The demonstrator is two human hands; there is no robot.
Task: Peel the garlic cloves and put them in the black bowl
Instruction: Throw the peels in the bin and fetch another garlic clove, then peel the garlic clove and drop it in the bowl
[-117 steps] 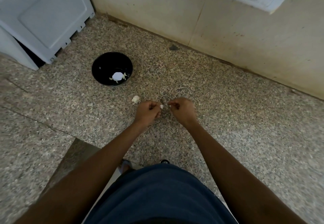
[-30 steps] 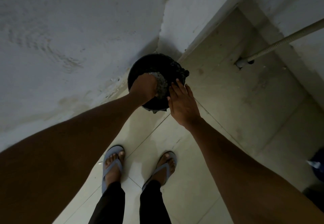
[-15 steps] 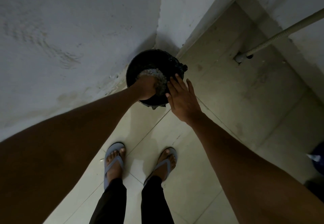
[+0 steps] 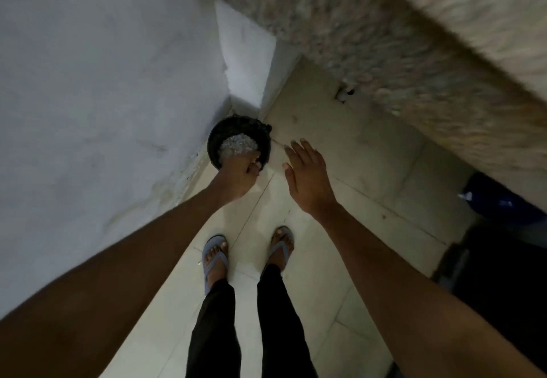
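Standing on pale floor tiles (image 4: 370, 170), black bowl (image 4: 216, 137) is gripped at near rim by left hand (image 4: 236, 179); whitish contents visible inside. Right hand (image 4: 307, 173) held beside it, fingers spread, holding nothing.

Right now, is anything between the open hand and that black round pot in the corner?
Nothing visible. The right hand hovers open just right of the black pot, apart from it, with only bare floor tile between. The left hand is at the pot's near rim, beside pale grey stuff inside.
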